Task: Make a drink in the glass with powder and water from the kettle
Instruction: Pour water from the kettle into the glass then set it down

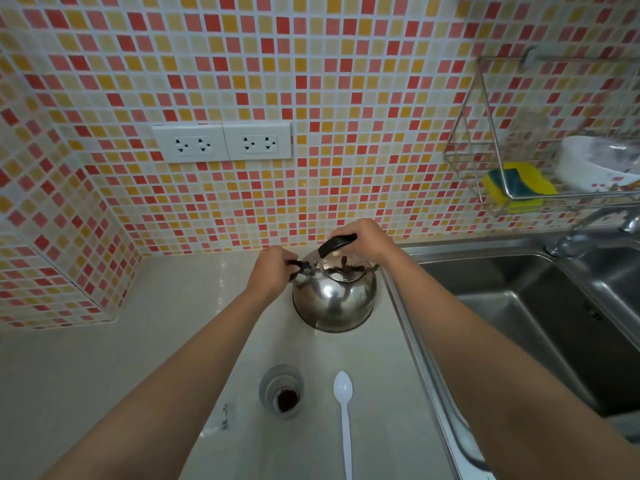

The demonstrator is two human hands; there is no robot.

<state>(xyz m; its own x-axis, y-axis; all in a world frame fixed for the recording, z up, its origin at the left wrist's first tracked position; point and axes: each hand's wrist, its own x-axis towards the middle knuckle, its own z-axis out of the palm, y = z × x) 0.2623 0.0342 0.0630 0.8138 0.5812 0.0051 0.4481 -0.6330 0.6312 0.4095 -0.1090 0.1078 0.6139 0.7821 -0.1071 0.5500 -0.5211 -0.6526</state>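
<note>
1. Glass [281, 391]: stands upright on the counter [104, 368], in front of the kettle [334, 296]; contains dark brown powder [287, 400] at its bottom.
2. Kettle: steel, standing on the counter near the tiled wall; its contents are not visible.
3. Spoon [344, 410]: white plastic, just right of the glass, apart from it.
4. Right hand [363, 239]: closed around the kettle's black handle [336, 245].
5. Left hand [273, 271]: fingers closed on the black part at the kettle's left side.
6. Sink [519, 306]: right of the kettle.
</note>
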